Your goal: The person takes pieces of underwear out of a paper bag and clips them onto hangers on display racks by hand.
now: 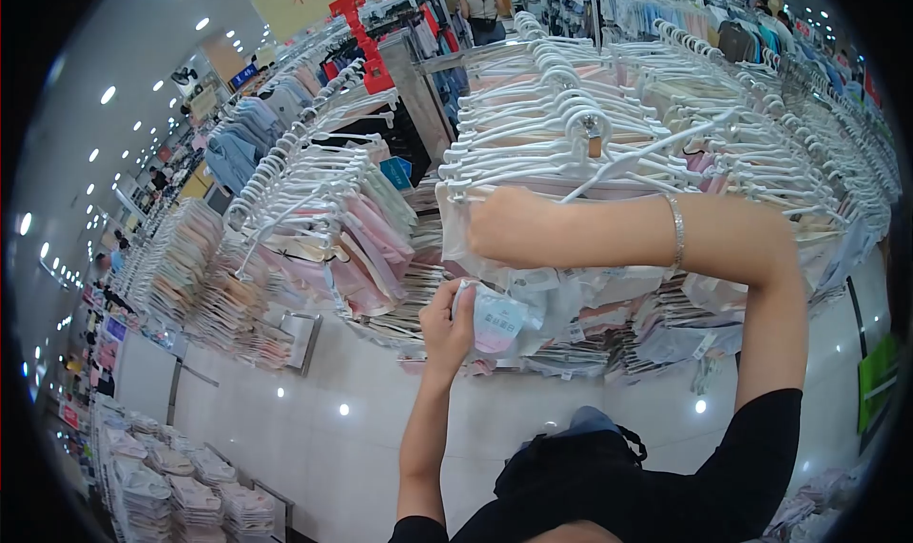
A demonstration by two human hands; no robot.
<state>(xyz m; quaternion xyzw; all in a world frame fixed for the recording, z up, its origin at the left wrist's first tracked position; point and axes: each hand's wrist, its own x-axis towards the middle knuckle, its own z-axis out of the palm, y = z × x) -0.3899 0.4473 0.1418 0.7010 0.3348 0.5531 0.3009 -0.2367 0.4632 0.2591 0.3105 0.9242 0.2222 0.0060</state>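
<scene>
My left hand is closed on the edge of a clear plastic package with a pale blue and pink label, held below the rack. My right hand, a bracelet on its forearm, is curled at the left end of a row of white hangers. Its fingers are turned away, so what they hold cannot be made out. Light cream fabric hangs beside this hand. Packaged garments hang below the hangers, partly hidden by my right forearm.
More hangers with pink and green garments hang to the left. A red sign clip stands above the rack. Stacked packages lie at lower left. A person stands in the background. Tiled floor shows below.
</scene>
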